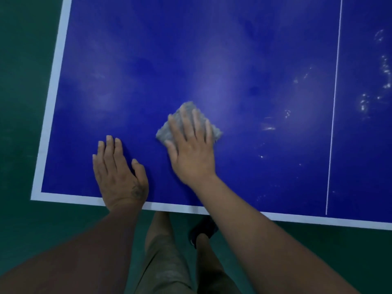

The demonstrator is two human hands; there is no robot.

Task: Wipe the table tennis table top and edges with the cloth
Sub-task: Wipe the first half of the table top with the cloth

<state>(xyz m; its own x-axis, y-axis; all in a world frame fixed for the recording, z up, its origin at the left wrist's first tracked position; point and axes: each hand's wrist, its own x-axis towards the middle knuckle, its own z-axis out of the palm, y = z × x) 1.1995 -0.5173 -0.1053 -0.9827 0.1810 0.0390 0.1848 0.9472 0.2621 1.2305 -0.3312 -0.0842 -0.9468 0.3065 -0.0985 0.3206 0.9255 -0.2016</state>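
The blue table tennis table [148, 49] fills most of the view, with a white border along its left and near edges. A folded grey cloth [186, 108] lies on the top near the front edge. My right hand [191, 145] presses flat on the cloth with straight, spread fingers, covering most of it. My left hand [118, 172] rests flat on the bare blue surface to the left of the cloth, fingers straight, wrist over the near white edge.
A thin white centre line [334, 107] runs down the table at the right. White specks and smears [373, 98] dot the surface around and beyond that line. Green floor [21, 81] surrounds the table. My legs and a dark shoe [203, 230] stand below the near edge.
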